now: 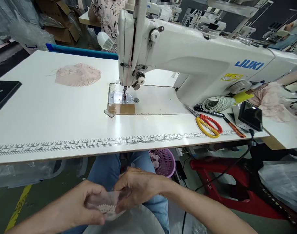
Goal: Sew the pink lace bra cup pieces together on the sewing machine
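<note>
Above my lap, a small piece of sheer pale pink fabric with a white lacy strip is stretched between both hands. My left hand pinches its left end between thumb and fingers. At the other end, my right hand closes on the cloth with the thumb underneath. On the table beyond them lies a flat pale pink lace piece. The white sewing machine stands over the tabletop, and no fabric shows under its presser foot.
Scissors, a seam ripper-like tool with an orange handle, a cord coil and a phone lie at the table's right. A purple basket and red stool stand below. A dark tablet edge shows left.
</note>
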The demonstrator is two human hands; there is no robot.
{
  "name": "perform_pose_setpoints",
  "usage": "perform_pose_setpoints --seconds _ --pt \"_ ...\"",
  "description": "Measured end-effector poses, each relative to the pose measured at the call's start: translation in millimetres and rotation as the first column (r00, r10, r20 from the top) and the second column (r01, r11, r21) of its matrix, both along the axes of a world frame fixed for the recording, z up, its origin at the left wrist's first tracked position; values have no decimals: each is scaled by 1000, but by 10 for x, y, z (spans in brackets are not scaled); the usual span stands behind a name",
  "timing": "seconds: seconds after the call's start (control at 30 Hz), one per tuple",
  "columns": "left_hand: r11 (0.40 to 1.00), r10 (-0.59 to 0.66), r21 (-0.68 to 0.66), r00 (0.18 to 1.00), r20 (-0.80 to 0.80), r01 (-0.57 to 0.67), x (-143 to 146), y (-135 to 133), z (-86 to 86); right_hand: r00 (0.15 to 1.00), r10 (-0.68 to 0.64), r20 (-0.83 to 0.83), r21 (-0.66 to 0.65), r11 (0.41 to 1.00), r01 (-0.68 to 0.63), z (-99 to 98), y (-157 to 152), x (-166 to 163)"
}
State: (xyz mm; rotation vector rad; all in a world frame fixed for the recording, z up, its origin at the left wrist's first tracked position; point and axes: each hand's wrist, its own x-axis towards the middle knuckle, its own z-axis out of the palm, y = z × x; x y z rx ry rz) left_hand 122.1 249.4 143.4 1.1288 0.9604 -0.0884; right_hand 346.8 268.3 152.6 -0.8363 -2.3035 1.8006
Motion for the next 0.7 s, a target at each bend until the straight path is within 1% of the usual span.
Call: perform_pose_setpoints --seconds 0.07,0.1,0.17,0.23,0.3,0.33,0.37,0.4,0.47,0.5,0.53,0.57,0.6,0.63,0.67,0.7 --pt "1000 -17 3 1000 -15 17 54 22 37 1000 17 26 12 1000 -17 24 26 -5" --pt "1000 -14 4 1000 -24 14 72 27 43 999 23 34 -11 1000 -23 30 39 8" --pt "1000 -8 -19 1000 -9 8 77 23 18 999 43 13 -114 993 -41 17 65 61" --pt "998 10 -59 1000 13 -9 41 -1 -47 997 54 -52 -234 970 -65 -31 89 135" --pt "996 28 -82 999 16 -27 -11 -32 -120 992 67 -103 -294 951 -95 -97 107 202" --pt "996 36 -82 999 6 -35 -34 -45 -147 990 81 -112 -290 951 -110 -124 110 226" --pt "996 42 -73 999 -5 -42 -51 -54 -163 990 91 -108 -257 959 -116 -142 107 243" --pt "997 37 -68 999 -1 -37 -63 -57 -167 992 90 -92 -196 975 -107 -149 97 253" --pt "999 15 -48 999 42 -13 -79 -43 -143 997 20 -74 -19 1000 -21 -131 48 260" --pt "1000 -2 -19 998 61 3 -88 -27 -120 994 -50 -96 66 996 56 -114 12 261" --pt "999 -29 16 997 71 28 -103 -7 -95 980 -130 -151 125 981 149 -100 -30 261" --pt "996 -61 61 996 61 57 -125 15 -71 951 -207 -229 143 959 243 -95 -73 260" --pt "990 -94 110 995 22 91 -155 39 -51 911 -271 -312 117 940 320 -104 -115 255" --pt "979 -124 156 992 -38 129 -191 61 -34 870 -318 -376 63 928 367 -128 -150 244" --pt "968 -150 188 984 -93 166 -229 83 -22 843 -348 -410 -2 924 381 -167 -178 225" --pt "958 -168 212 977 -134 194 -267 103 -12 835 -358 -418 -65 929 365 -218 -197 194"
